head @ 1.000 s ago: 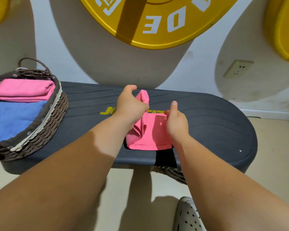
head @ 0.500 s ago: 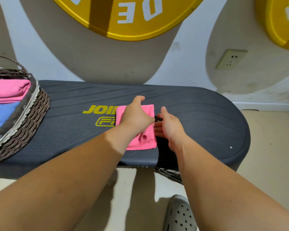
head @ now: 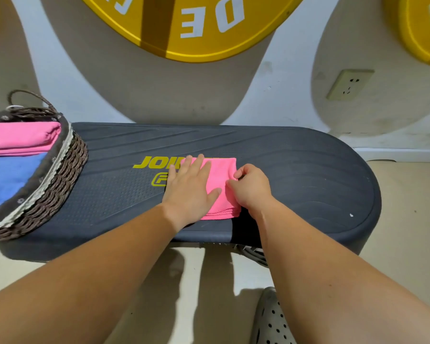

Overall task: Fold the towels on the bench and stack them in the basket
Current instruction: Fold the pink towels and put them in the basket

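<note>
Bench logo [head: 152, 163] partly hidden under left hand [head: 189, 187], towel [head: 220, 175].

Basket [head: 60, 175] at bench's [head: 296, 170] left end, folded towel [head: 221, 180] on bench middle, under both hands.

A pink towel [head: 220, 180], folded to a small flat rectangle, lies mid-frame on the dark desk [head: 296, 175]. At the left edge a woven basket [head: 60, 165] stands on it, holding a second pink towel [head: 23, 137], folded, above a blue towel [head: 8, 177].
</note>
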